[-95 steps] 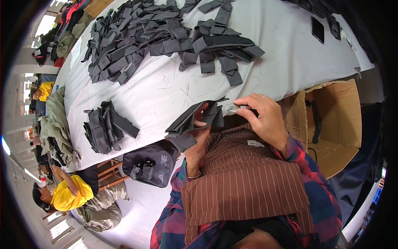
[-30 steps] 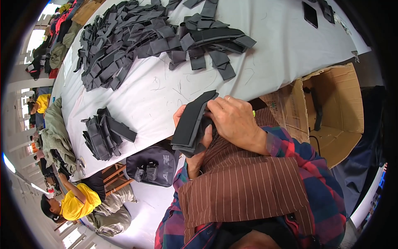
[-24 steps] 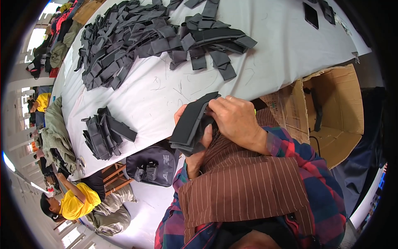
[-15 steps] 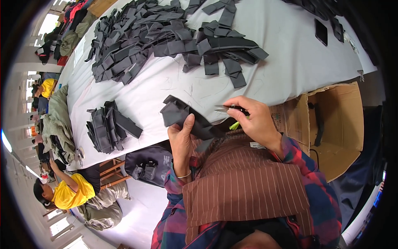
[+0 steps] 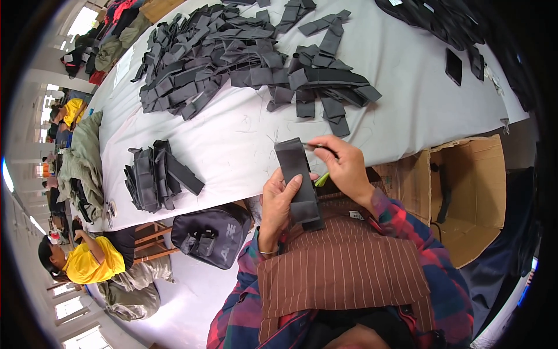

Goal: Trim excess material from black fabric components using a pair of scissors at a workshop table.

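Dark strip held flat between your two hands.
Your left hand (image 5: 280, 200) grips the dark fabric strip (image 5: 299, 181) from beneath; your right hand (image 5: 343, 166) pinches its top corner, near a thin tool (image 5: 322, 148).

The person wears a plaid shirt (image 5: 442, 262) in red, dark blue and teal, its sleeves running to both wrists. Over the shirt's front lies a brown apron (image 5: 343, 273) with thin pale vertical stripes, with a small white label just above the apron's upper edge. A thin metal bangle circles the wrist below the left hand (image 5: 282, 200); the right hand (image 5: 343, 166) is bare.
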`<control>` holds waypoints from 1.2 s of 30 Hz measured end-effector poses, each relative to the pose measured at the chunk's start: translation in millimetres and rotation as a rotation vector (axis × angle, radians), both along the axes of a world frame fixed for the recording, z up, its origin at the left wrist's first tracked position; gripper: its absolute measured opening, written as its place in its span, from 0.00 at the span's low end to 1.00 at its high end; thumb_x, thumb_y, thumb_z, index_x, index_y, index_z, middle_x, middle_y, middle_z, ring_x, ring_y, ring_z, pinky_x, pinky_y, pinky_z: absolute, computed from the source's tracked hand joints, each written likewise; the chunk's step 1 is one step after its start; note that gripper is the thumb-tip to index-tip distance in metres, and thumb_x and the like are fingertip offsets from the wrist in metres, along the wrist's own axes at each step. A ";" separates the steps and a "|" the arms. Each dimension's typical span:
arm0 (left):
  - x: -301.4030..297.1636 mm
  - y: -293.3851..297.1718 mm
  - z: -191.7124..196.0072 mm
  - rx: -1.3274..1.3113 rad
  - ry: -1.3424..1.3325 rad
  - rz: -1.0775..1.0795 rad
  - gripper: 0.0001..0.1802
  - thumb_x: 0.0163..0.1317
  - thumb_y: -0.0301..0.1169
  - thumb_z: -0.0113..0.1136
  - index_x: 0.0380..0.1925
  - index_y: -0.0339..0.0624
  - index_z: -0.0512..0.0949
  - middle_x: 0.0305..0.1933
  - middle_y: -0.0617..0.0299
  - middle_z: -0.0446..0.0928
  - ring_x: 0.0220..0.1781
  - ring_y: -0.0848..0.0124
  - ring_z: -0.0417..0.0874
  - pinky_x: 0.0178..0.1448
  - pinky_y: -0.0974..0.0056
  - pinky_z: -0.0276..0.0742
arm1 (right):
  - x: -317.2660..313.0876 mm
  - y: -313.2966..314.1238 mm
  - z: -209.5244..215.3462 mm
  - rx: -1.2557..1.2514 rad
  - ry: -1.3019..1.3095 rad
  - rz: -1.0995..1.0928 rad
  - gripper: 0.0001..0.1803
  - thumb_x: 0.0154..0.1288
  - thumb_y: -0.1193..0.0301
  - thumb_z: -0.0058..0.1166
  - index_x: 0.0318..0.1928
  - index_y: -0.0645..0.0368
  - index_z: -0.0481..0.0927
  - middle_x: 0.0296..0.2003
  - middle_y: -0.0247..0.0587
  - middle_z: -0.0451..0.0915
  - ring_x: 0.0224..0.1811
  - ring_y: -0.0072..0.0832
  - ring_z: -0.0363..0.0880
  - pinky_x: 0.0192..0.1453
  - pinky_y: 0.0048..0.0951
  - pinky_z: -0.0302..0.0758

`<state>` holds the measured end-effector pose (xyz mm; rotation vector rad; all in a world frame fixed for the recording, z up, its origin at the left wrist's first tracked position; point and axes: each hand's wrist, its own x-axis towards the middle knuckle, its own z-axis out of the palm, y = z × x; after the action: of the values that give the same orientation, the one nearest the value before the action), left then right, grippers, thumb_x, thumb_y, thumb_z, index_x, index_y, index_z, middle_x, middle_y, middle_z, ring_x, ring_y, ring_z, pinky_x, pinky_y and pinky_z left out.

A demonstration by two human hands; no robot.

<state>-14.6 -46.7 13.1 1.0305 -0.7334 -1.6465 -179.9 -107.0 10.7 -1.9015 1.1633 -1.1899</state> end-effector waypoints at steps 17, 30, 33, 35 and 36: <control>-4.8 1.8 -7.6 0.020 -0.055 -0.010 0.13 0.72 0.26 0.47 0.52 0.32 0.69 0.39 0.50 0.82 0.32 0.68 0.85 0.34 0.69 0.82 | 5.1 -10.6 17.2 0.153 -0.169 0.191 0.11 0.51 0.78 0.61 0.37 0.57 0.79 0.39 0.35 0.75 0.36 0.36 0.79 0.35 0.33 0.76; 13.9 -2.5 -29.2 0.111 0.200 0.178 0.19 0.65 0.24 0.43 0.56 0.30 0.71 0.48 0.48 0.80 0.47 0.64 0.83 0.52 0.66 0.80 | -0.7 11.6 7.8 -0.188 0.131 0.259 0.18 0.34 0.87 0.55 0.30 0.57 0.82 0.28 0.34 0.76 0.26 0.32 0.79 0.29 0.29 0.75; 3.6 -5.4 8.3 0.122 0.683 0.135 0.20 0.68 0.28 0.42 0.55 0.28 0.70 0.51 0.46 0.79 0.49 0.61 0.83 0.52 0.63 0.80 | -2.4 14.6 -3.6 -0.113 0.059 0.259 0.20 0.34 0.88 0.55 0.31 0.56 0.84 0.27 0.34 0.76 0.27 0.31 0.80 0.28 0.28 0.76; 3.6 -6.8 9.8 0.162 0.561 0.127 0.19 0.70 0.31 0.44 0.54 0.28 0.70 0.52 0.44 0.78 0.50 0.59 0.83 0.53 0.60 0.81 | -2.1 18.1 -0.8 -0.109 0.066 0.270 0.21 0.33 0.89 0.54 0.31 0.56 0.84 0.26 0.34 0.76 0.28 0.31 0.80 0.28 0.28 0.76; 5.2 -5.3 3.0 0.135 0.440 0.128 0.19 0.71 0.32 0.44 0.54 0.28 0.70 0.52 0.44 0.78 0.50 0.59 0.83 0.53 0.59 0.81 | -2.2 19.6 0.8 -0.107 0.074 0.279 0.22 0.33 0.90 0.54 0.32 0.56 0.85 0.26 0.35 0.76 0.28 0.31 0.80 0.27 0.28 0.76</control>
<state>-9.4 -52.0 16.2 0.7494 -0.2633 -1.7452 -182.1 -87.4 11.5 -2.1222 0.8502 -1.0541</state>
